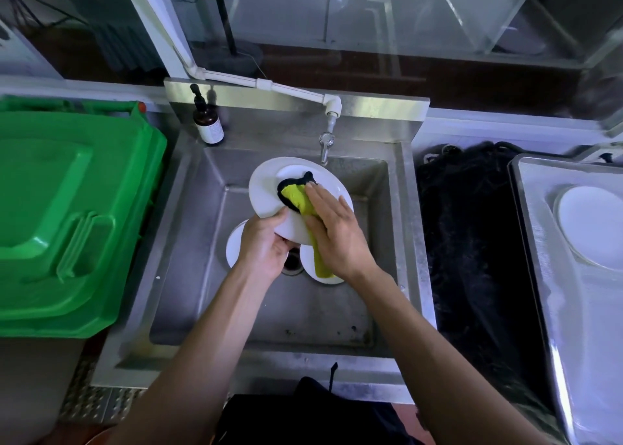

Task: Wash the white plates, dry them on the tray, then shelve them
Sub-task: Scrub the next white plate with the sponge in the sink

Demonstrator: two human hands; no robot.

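Two white plates (236, 245) lie on the floor of the steel sink (188, 242), apparently still unwashed. Above them the left hand (266, 245) grips the rim of a tilted white plate (269, 192), while the right hand (333, 229), fingers flat, presses a yellow-green cloth (298, 198) against its face. Farther right, one washed plate (590, 225) rests on the drying tray (539, 242). Washing looks partly done; shelving remains.

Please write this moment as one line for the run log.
step: washing | left hand: holds white plate over sink | right hand: presses yellow cloth on plate | tray: one plate
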